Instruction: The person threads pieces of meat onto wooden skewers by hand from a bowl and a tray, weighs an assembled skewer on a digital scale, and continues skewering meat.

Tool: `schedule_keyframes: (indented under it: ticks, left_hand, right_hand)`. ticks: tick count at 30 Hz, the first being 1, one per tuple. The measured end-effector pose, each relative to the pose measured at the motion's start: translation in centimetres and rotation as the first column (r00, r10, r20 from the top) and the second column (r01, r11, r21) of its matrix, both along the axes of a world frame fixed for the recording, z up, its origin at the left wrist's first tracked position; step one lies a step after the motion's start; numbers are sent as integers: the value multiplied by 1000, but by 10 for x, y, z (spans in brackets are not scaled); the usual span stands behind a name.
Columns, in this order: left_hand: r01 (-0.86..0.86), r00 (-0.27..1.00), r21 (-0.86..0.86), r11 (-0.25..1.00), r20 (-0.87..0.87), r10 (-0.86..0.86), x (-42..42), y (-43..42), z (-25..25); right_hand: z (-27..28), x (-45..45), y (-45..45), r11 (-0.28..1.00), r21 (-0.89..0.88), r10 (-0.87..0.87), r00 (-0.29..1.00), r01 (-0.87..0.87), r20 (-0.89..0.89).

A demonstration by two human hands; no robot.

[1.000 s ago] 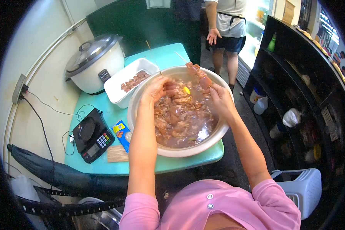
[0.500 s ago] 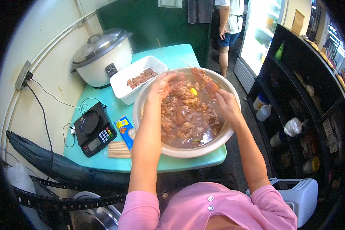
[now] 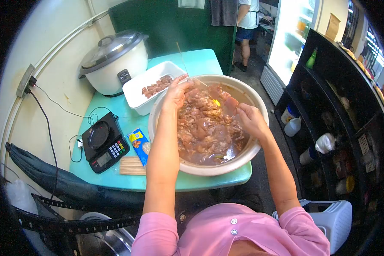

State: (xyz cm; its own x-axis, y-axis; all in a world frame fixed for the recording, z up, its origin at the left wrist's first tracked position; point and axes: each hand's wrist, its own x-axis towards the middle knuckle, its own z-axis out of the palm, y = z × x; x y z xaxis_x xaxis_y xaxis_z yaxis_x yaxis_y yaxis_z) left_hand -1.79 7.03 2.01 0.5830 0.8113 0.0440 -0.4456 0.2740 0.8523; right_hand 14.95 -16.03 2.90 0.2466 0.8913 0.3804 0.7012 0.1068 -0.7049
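Observation:
A large pale basin (image 3: 260,147) holds many pieces of raw marinated meat (image 3: 202,128) in brownish liquid. My right hand (image 3: 250,120) is closed at the near end of a skewer of meat (image 3: 219,96), which slants over the basin's far right part. The bare tip of that skewer points left, toward my left hand. At the basin's far left, my left hand (image 3: 177,93) has its fingers curled over the meat; what lies in them is hidden. A thin stick (image 3: 181,57) stands upright behind that hand. Something small and yellow (image 3: 216,103) lies on the meat.
On the turquoise table (image 3: 196,57) are a white tray (image 3: 134,96) with meat pieces, a rice cooker (image 3: 113,64), a black digital scale (image 3: 104,145), a blue packet (image 3: 137,143) and bare skewers (image 3: 132,165). Dark shelving (image 3: 324,102) stands right. A person (image 3: 247,25) is in the background.
The skewer of meat has come down closer to the basin's contents. My left hand has shifted slightly left and its fingers have curled. The person in the background has moved.

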Motion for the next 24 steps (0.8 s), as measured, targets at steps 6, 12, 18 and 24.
schedule_keyframes:
  ticks: [6,12,18,24]
  left_hand:
    - [-114,992,79,990,-52,118,0,2,0]
    - [-104,990,-122,987,79,114,3,12,-5]
    - [-87,984,-207,974,132,116,6,10,-6]
    - [-71,970,-301,951,202,136,5,11,-9]
  right_hand:
    - [-1,-1,1,1000,-15,13,998,-12,69]
    - [-3,0,1,1000,-17,14,995,-12,95]
    - [2,-5,-2,999,-37,6,994,-2,107]
    - [1,-4,-1,1000,-23,11,992,-8,122]
